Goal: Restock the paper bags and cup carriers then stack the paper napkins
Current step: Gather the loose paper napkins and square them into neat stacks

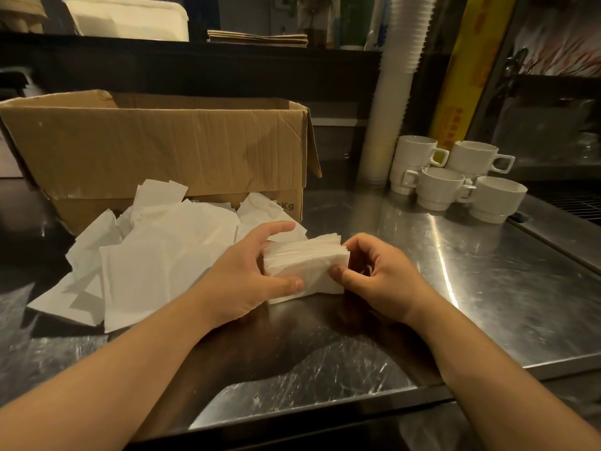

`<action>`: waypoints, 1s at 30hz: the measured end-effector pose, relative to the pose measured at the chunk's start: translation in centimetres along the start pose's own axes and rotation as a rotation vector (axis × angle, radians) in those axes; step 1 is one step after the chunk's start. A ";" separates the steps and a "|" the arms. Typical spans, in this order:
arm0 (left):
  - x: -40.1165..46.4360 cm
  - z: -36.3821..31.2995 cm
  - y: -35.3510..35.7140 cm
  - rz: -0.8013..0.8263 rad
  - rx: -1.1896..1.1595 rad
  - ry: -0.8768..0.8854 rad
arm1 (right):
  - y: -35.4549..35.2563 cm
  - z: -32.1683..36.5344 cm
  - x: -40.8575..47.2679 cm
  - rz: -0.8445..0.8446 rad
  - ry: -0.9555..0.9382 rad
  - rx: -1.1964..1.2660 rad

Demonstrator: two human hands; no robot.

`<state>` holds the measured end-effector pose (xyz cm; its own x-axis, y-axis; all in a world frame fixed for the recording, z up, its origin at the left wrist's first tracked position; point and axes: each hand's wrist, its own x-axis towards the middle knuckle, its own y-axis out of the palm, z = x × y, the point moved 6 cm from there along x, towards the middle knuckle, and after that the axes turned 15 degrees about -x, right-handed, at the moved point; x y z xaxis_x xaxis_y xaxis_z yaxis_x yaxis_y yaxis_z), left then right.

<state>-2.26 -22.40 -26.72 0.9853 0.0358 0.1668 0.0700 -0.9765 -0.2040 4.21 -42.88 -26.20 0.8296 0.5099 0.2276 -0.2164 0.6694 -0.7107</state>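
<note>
A neat stack of white paper napkins [307,266] stands on the steel counter [487,288] between both hands. My left hand [250,271] grips its left side, thumb on the front face and fingers over the top. My right hand [380,275] holds the right side, thumb on the front and fingers curled against the edge. A loose heap of napkins [156,252] lies to the left, in front of a brown cardboard box [162,148]. Flat brown paper bags or carriers [257,38] lie stacked on the dark shelf behind.
Several white ceramic mugs [455,177] stand at the back right beside a tall column of white paper cups [393,109]. A yellow box [468,70] leans behind them. A white bin [130,16] sits on the shelf at the upper left. The counter's front edge [325,408] runs below my forearms.
</note>
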 end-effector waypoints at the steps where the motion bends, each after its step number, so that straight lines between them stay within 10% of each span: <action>1: 0.0 0.0 0.0 0.002 -0.007 -0.002 | 0.0 -0.1 0.0 -0.009 0.001 0.000; 30: 0.0 -0.2 1.2 0.094 0.141 -0.034 | 0.6 -0.3 0.2 0.110 0.007 -0.050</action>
<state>-2.17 -23.59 -26.73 0.9931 -0.0446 0.1088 -0.0036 -0.9366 -0.3505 4.39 -42.52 -26.83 0.8059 0.5749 0.1413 -0.2808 0.5814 -0.7636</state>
